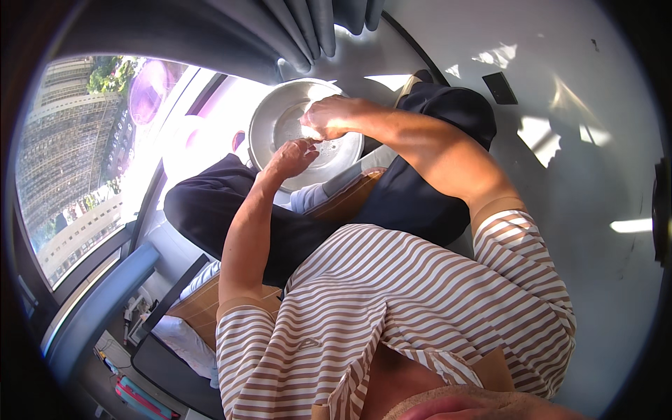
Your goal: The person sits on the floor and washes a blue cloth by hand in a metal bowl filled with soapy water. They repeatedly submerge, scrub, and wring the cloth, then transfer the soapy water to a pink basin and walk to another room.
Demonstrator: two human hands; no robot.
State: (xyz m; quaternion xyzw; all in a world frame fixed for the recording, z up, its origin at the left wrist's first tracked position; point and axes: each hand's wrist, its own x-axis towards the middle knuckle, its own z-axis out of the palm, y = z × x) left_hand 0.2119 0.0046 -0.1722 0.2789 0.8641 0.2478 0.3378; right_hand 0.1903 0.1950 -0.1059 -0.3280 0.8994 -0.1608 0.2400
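A round metal basin [268, 123] stands in front of my crossed legs, with shallow water and bubbles on its bottom. Above its middle, my right hand [331, 116] is curled, its fingers turned downward. Something bright lies beneath those fingers, but glare hides whether it is water, foam or an object. My left hand [294, 157] reaches over the near left part of the basin with bent fingers. Its fingertips meet or almost meet the right hand. What either hand holds is not visible.
Dark trousers [210, 197] and a brown and white cushion or bedding [346, 197] lie close to the basin. A sunlit window [79, 157] is on the left, grey curtains [299, 31] hang beyond, and a white wall [577, 210] with a dark socket plate [500, 88] rises right.
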